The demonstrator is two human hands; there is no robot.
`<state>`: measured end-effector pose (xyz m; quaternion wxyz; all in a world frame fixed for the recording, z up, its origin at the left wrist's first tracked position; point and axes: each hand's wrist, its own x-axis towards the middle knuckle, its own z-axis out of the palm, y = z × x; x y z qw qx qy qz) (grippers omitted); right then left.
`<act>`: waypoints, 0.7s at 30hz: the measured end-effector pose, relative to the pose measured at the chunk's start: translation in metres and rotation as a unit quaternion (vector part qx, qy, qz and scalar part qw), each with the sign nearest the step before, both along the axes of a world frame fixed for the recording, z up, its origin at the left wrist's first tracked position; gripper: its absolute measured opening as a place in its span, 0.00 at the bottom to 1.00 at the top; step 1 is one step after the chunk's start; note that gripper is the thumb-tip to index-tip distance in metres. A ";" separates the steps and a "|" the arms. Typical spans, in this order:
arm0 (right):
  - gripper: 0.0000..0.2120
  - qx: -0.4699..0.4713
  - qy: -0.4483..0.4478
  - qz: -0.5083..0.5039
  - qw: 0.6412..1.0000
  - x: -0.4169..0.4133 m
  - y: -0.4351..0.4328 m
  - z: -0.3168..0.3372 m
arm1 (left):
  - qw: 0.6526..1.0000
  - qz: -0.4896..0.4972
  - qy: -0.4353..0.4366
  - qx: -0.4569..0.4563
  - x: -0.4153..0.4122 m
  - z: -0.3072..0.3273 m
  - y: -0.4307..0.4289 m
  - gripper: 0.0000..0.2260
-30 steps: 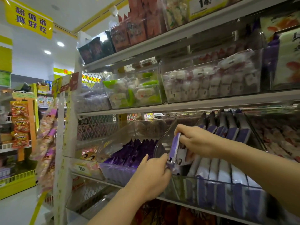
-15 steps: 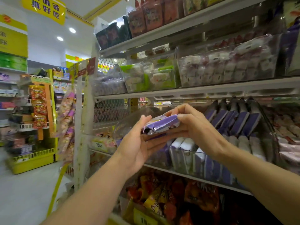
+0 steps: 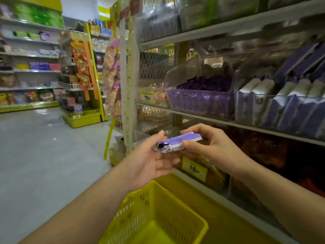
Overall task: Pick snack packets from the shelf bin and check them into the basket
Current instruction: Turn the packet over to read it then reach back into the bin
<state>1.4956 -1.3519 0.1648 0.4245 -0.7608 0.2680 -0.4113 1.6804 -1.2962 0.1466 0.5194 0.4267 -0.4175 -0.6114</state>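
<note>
A purple and white snack packet [image 3: 179,141] lies flat between both hands, above the yellow plastic basket [image 3: 146,206] at the bottom middle. My right hand [image 3: 209,147] pinches the packet's right part between thumb and fingers. My left hand [image 3: 149,155] is under its left end, palm up with fingers spread, touching it. The clear shelf bin [image 3: 274,110] with upright purple and white packets stands on the shelf at the right, above the hands.
A second clear bin [image 3: 200,101] of purple sweets sits left of the packet bin. A lower shelf with dark red bags and a yellow price tag [image 3: 194,169] runs right of the basket. An open aisle floor [image 3: 44,147] and a yellow display stand [image 3: 84,95] lie to the left.
Both hands have carried the packet down and away from the shelf bin to a spot above the basket. The view has swung down and left, bringing the basket into sight.
</note>
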 end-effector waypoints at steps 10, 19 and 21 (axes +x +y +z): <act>0.06 -0.010 0.059 -0.049 0.997 0.026 -0.020 -0.067 | 0.848 0.194 -0.473 -0.141 0.027 -0.044 0.003 0.04; 0.10 -0.017 0.115 -0.061 0.991 0.037 -0.024 -0.109 | 0.718 0.187 -0.616 -0.263 0.043 -0.085 -0.008 0.02; 0.10 -0.014 0.118 -0.061 0.991 0.042 -0.025 -0.123 | 0.736 0.215 -0.591 -0.249 0.044 -0.098 -0.008 0.02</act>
